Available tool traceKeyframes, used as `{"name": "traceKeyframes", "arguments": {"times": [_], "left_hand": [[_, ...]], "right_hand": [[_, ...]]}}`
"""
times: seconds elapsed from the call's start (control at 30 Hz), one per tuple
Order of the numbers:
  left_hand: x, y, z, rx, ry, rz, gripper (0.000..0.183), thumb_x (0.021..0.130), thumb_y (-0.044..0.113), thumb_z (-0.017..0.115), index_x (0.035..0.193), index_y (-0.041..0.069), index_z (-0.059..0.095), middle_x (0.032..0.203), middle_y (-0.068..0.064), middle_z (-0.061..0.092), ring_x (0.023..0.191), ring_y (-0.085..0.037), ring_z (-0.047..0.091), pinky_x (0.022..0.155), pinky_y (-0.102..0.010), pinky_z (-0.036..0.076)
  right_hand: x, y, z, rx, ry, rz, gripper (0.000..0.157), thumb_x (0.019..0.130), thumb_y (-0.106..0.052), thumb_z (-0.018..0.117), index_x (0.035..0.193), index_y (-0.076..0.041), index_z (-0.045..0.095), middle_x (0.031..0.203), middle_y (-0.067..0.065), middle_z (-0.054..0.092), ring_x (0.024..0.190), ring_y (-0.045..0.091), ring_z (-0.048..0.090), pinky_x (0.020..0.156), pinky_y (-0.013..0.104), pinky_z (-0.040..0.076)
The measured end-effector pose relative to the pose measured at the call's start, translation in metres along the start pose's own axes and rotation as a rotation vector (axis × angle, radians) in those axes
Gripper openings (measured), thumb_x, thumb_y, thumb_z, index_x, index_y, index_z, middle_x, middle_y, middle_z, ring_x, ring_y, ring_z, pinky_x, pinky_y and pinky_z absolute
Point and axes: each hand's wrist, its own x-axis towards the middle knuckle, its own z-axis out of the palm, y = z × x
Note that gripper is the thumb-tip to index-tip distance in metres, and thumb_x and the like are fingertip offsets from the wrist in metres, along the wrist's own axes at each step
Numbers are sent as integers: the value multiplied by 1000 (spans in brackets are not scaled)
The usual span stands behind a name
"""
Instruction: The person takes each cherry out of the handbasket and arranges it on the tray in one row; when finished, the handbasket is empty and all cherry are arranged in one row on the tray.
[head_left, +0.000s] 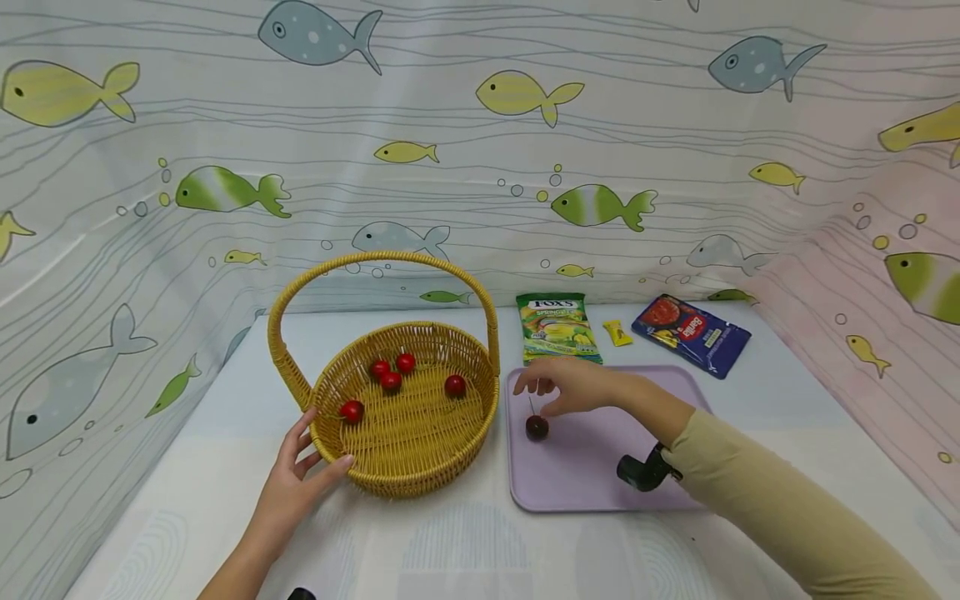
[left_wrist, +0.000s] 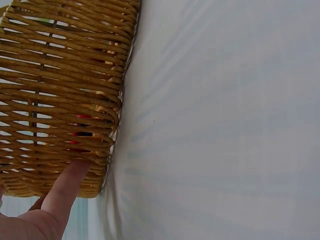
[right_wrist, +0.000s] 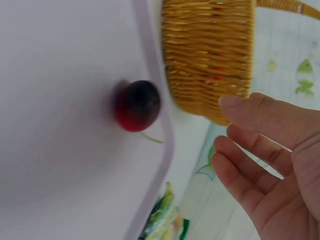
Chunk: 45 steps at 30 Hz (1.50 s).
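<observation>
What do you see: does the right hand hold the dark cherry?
No, in the right wrist view the dark cherry and right hand stand apart.

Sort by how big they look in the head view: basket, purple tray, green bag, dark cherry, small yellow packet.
1. Basket
2. Purple tray
3. Green bag
Unranked: dark cherry and small yellow packet look about alike, and the cherry sits nearer the camera.

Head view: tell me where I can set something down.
Free: the white tabletop in front of the round yellow wicker basket; the lilac rectangular tray at its front-left corner, before the dark-red round cherry. Crowded: the tray's back-left, under the right hand; behind it, the green candy packet and blue rectangular pouch.
</observation>
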Motion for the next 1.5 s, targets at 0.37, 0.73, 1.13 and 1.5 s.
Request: {"name": "traceKeyframes", "arguments": {"times": [0.37,0.73,1.13,1.5], "left_hand": [[0,0,1,3,0,-7,89,88,27,65,151,26,1,148,-23,13,129,-41,32,92,-43,39],[0,0,-1,-5,-9,-37,90,89,28,65,150,27,-1,149,-22,11,131,-41,29,96,-50,35],[2,0,0,-11,-8,-48,92,88,30,65,150,28,-2,149,-22,11,132,-41,27,97,-53,32],[3,-4,-1,-5,-7,-57,91,88,29,66,150,29,-1,149,-21,12,131,-40,29,96,-46,37]], "right_hand": [[15,-29,-18,-50,20,-131,36,79,-4,73,113,-8,62,102,1,58,93,17,56,81,29,48],[48,-56,-17,-77,-19,-205,34,80,-3,71,112,-10,62,102,-3,57,91,14,54,81,30,47],[94,-71,-12,-118,-55,-239,33,82,-3,70,114,-8,63,101,2,59,91,18,56,78,20,43],[139,-74,-2,-71,-87,-132,34,82,-8,71,114,-14,62,102,-1,59,94,16,56,78,19,42]]}}
